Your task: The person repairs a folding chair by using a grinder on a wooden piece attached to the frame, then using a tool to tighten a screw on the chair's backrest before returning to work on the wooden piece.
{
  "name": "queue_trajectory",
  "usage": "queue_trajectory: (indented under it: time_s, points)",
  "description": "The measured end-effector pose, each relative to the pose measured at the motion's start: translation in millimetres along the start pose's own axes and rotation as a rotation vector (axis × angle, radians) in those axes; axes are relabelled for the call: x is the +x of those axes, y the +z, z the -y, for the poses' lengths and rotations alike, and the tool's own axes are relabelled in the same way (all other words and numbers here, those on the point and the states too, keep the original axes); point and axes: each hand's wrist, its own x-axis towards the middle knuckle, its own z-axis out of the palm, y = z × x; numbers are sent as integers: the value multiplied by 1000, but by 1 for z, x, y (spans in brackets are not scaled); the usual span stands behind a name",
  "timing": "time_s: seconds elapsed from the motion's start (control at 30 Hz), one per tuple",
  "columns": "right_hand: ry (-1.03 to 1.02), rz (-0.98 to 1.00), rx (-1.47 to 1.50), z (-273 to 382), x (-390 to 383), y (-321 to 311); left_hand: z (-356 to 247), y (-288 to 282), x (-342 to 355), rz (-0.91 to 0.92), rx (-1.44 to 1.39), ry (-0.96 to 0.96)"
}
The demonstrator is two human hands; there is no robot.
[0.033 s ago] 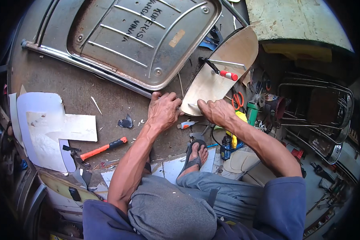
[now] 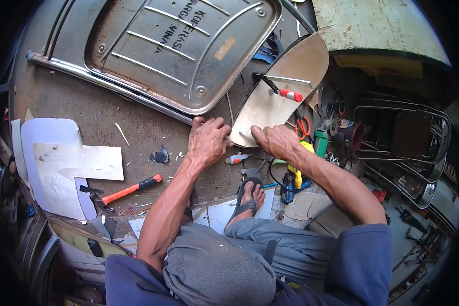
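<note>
A curved, pale plywood panel (image 2: pixel 268 104) with a dark edge lies before me, tilted away to the right. A bar clamp (image 2: pixel 289 95) with a red and white handle is fixed across it. At the panel's near end, my left hand (image 2: pixel 209 137) is closed with curled fingers against the corner; what they grip, if anything, is hidden. My right hand (image 2: pixel 276 142) is closed in a fist over the panel's near edge. A thin, pale pointed piece (image 2: pixel 245 133) sticks out of it toward the left; its kind is hidden.
A metal folding chair (image 2: pixel 153 56) lies beyond my hands. Left are a hammer (image 2: pixel 132 189) with an orange and black handle and cut white sheets (image 2: pixel 51 163). Orange-handled scissors (image 2: pixel 303 127), a green cylinder (image 2: pixel 321 144) and a glue bottle (image 2: pixel 237 158) lie near my right arm. Chair frames (image 2: pixel 403 148) stand right.
</note>
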Motion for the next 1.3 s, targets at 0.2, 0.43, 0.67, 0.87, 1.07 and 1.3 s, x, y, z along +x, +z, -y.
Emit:
queue_trajectory:
  time_s: [0.2,0.43,0.67,0.87,1.07,1.3]
  points:
    - [-101,162,-128,-7,23,-28,-2,1,3,12,5,-13]
    - [11,251,-100,11,28,-38,0,3,5,19,-7,-21]
    - [81,328,-71,22,43,-45,7,6,3,-3,-5,-9]
    - [-90,312,-147,-6,28,-37,3,8,4,-28,-23,26]
    - [275,370,-126,60,58,-37,7,7,1,-14,-31,-1]
    - [21,272,-58,5,33,-31,5,5,2,-2,-38,-1]
